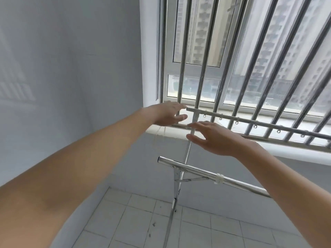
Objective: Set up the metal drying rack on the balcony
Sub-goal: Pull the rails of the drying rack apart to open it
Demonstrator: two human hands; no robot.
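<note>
The metal drying rack [202, 172] stands in the balcony corner below the window. Its upper rail [250, 122] carries small hook rings and runs to the right. A thicker lower rail with a white clip [219, 178] sits nearer me on crossed legs. My left hand [170, 113] hovers at the upper rail's left end with fingers spread, holding nothing. My right hand [213, 138] is open just in front of the rack's upright post, fingers apart and not gripping it.
Vertical steel window bars [238, 68] stand right behind the rack above a white sill [161, 131]. A plain wall [71, 68] closes the left side. The floor is pale tile [136, 221].
</note>
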